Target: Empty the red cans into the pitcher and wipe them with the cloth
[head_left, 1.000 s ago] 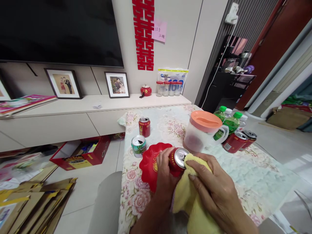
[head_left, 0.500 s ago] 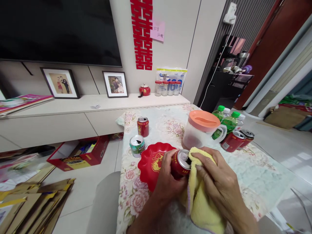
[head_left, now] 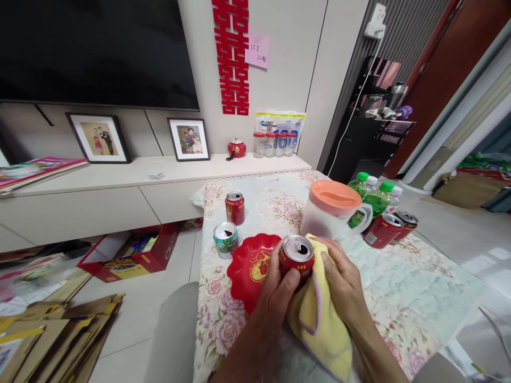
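My left hand (head_left: 277, 290) is wrapped round an opened red drink can (head_left: 297, 255), its silver top facing up. A yellow cloth (head_left: 325, 314) with a purple edge is gripped in my right hand (head_left: 343, 279), which presses it against the can's right side; the rest of the cloth hangs down. Just left of the held can lies a red scalloped plate (head_left: 243, 266), partly covered by my left hand. Beyond the plate stand a green and white can (head_left: 225, 240) and another red can (head_left: 235, 208), both opened.
A clear pitcher with an orange lid (head_left: 335, 198) stands behind my hands. To its right are green-capped bottles (head_left: 377, 199) and two cans (head_left: 383, 231). The table wears a flowered cloth (head_left: 255, 186). Flattened cardboard (head_left: 59, 340) and a red box (head_left: 128, 252) lie on the floor.
My right hand and the yellow cloth have moved from the can's top opening down to its right side. The can's top now shows fully, and the can sits slightly higher and more left.
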`<act>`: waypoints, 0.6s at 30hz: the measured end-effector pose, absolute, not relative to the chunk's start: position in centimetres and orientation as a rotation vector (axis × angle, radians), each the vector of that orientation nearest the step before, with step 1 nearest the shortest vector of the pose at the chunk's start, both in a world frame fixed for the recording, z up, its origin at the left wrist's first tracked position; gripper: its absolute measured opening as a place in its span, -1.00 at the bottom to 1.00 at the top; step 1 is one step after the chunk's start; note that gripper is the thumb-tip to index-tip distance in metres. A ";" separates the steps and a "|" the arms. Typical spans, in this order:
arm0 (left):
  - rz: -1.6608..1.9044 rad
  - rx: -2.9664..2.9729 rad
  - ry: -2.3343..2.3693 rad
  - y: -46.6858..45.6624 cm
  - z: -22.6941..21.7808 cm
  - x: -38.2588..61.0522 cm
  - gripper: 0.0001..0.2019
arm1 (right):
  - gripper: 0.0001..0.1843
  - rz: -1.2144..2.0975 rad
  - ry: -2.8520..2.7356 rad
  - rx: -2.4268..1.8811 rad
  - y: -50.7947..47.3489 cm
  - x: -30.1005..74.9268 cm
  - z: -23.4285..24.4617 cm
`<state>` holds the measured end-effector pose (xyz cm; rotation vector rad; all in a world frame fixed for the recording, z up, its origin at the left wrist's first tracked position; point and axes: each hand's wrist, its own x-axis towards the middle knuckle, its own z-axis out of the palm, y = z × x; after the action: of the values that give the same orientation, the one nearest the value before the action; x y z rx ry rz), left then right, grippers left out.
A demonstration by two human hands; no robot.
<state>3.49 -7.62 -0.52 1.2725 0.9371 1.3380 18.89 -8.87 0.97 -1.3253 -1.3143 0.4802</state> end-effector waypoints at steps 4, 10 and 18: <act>1.170 1.174 0.671 -7.4 -0.8 2.7 -0.40 | -0.65 0.577 -1.288 -1.340 -8.8 18.7 1.0; 1.278 1.055 0.660 -6.3 -2.7 3.8 -0.44 | -0.62 0.269 -1.380 -1.368 -10.3 16.7 1.1; 1.162 0.895 0.689 -7.5 -0.6 3.9 -0.40 | -0.51 -0.111 -1.521 -1.242 -10.8 16.6 1.0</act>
<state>3.87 -7.52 -0.59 0.8947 0.6886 1.1622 16.57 -10.83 0.98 -1.2418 -1.5207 -0.1115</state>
